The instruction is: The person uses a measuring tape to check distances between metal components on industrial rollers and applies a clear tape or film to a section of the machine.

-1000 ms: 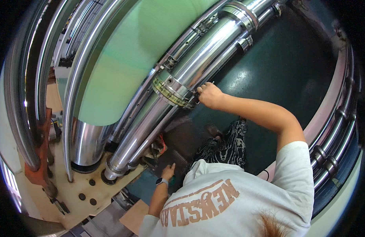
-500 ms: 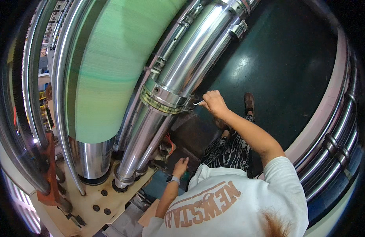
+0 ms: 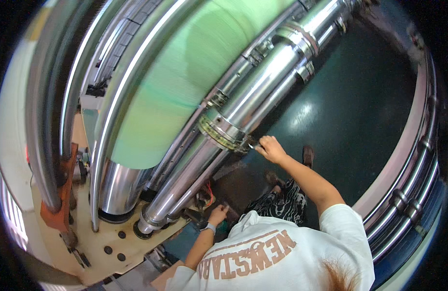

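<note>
Tightening the brass ring [image 3: 223, 133] on the shiny roller [image 3: 262, 92]: right hand [image 3: 270, 149] fingers clamped on a small tool [image 3: 252, 145] (left hand [image 3: 217, 213] fingers unclear). Next: steady turning.

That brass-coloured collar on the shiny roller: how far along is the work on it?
Looks mid-job. The collar sits in place around the chrome roller. The right hand holds a small tool at its edge; the left hand rests low by the machine base. Whether it is tight cannot be told.

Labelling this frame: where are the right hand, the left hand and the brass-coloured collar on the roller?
right hand [image 3: 271, 149], head view, back of hand
left hand [image 3: 217, 214], head view, knuckles
brass-coloured collar [image 3: 218, 137], head view, ring's outer band
</note>
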{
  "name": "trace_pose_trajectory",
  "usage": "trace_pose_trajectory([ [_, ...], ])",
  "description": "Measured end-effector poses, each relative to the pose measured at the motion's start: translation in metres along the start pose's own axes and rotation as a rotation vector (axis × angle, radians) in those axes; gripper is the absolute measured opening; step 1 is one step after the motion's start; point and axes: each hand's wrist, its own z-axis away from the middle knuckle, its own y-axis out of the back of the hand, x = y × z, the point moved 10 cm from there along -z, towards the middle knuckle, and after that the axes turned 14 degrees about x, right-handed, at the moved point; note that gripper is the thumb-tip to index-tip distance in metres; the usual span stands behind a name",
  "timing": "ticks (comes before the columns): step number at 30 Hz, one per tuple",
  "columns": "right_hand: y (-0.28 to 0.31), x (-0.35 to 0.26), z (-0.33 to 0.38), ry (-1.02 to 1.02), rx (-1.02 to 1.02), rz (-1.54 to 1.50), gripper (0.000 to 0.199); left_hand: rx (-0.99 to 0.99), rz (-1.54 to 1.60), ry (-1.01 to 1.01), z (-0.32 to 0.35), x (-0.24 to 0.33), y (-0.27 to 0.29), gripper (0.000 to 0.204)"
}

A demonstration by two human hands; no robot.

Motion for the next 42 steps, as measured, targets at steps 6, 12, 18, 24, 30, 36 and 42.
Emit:
trace_pose_trajectory([
  [6, 0.063, -0.064, -0.022, -0.046, -0.238, -0.248, 0.027, 0.089, 0.147, -0.090, 0.000, 0.058, 0.020, 0.047],
  [12, 0.093, -0.163, -0.107, -0.313, -0.400, -0.577, 0.025, 0.126, 0.263, -0.057, 0.012, 0.079, -0.004, 0.048],
  [18, 0.058, -0.148, -0.089, -0.692, -0.494, -0.815, 0.027, 0.195, 0.441, 0.091, 0.037, 0.086, -0.037, 0.045],
  [24, 0.063, -0.149, -0.087, -0.561, -0.319, -0.707, 0.027, 0.271, 0.575, 0.149, 0.068, 0.100, -0.061, 0.044],
  [30, 0.048, -0.163, -0.075, -0.785, -0.360, -0.941, 0.022, 0.280, 0.577, 0.114, 0.055, 0.105, -0.068, 0.043],
  [36, 0.048, -0.161, -0.072, -1.024, -0.513, -1.094, 0.024, 0.317, 0.578, 0.057, 0.031, 0.105, -0.029, 0.045],
  [42, 0.058, -0.156, -0.078, -1.002, -0.777, -0.862, 0.028, 0.297, 0.608, 0.071, 0.023, 0.096, -0.017, 0.044],
])
